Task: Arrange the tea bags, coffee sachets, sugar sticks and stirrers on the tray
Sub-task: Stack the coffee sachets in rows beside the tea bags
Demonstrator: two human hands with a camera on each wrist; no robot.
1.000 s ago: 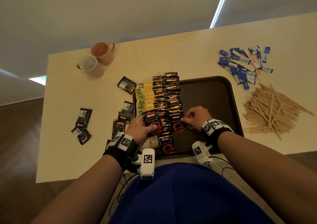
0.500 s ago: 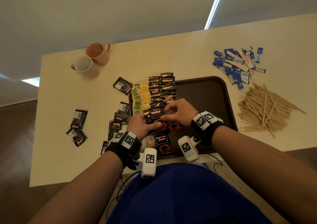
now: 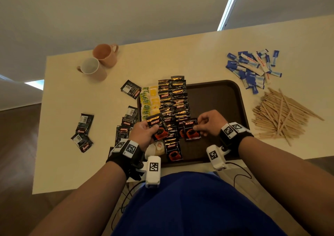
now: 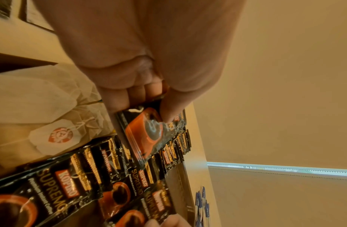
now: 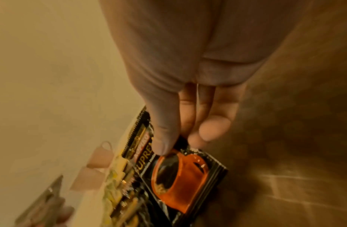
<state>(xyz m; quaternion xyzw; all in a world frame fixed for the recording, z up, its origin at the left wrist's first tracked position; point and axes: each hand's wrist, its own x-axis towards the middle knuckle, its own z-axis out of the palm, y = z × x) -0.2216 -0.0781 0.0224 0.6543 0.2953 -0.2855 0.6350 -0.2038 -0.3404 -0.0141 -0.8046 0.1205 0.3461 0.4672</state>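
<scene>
A dark brown tray (image 3: 216, 98) lies in front of me. Along its left side run a column of yellow and green tea bags (image 3: 150, 100) and two overlapping columns of black coffee sachets (image 3: 173, 98). My left hand (image 3: 144, 132) grips a small stack of black coffee sachets (image 3: 158, 128) (image 4: 147, 135) over the tray's near left part. My right hand (image 3: 207, 123) pinches one coffee sachet (image 3: 190, 130) (image 5: 180, 176) by its right edge, low over the near end of the right sachet column. Blue and white sugar sticks (image 3: 253, 69) and wooden stirrers (image 3: 282, 114) lie on the table right of the tray.
Two pink mugs (image 3: 98, 62) stand at the table's far left. Loose coffee sachets lie left of the tray (image 3: 126, 125), one further back (image 3: 131, 89) and more further left (image 3: 83, 132). White tea bags (image 3: 157, 148) (image 4: 42, 110) sit at the tray's near left corner.
My right hand went left to the stack in my left hand, took one sachet from it, and has carried it back right to the near end of the sachet column.
</scene>
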